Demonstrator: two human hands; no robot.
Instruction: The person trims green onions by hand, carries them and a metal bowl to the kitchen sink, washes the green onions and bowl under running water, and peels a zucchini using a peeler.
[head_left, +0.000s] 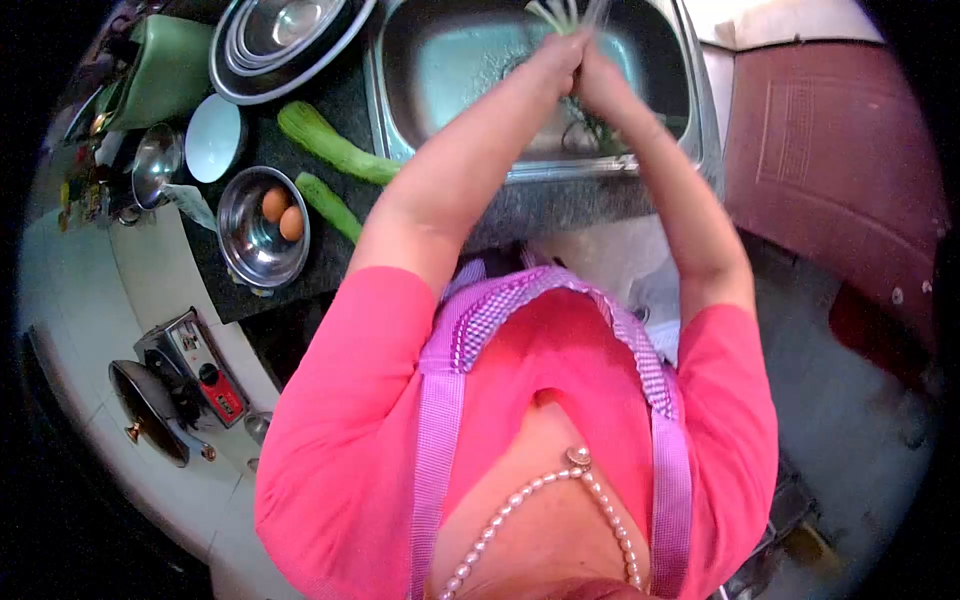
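Observation:
My left hand [562, 58] and my right hand [598, 82] are together over the metal sink [708, 120], both closed around a bunch of scallions [556, 16]. The pale ends stick out beyond my fingers at the top of the view. Thin green leaves hang below my hands toward the near side of the basin. A stream of water [598, 12] falls beside the pale ends. My wrists partly hide the bunch.
Left of the sink lie two long green gourds [335, 145] [328, 207]. Near them are a steel bowl [232, 215] with two brown eggs [283, 212], a white bowl [214, 138] and stacked metal basins [240, 85]. A lidded pan [150, 410] sits lower left.

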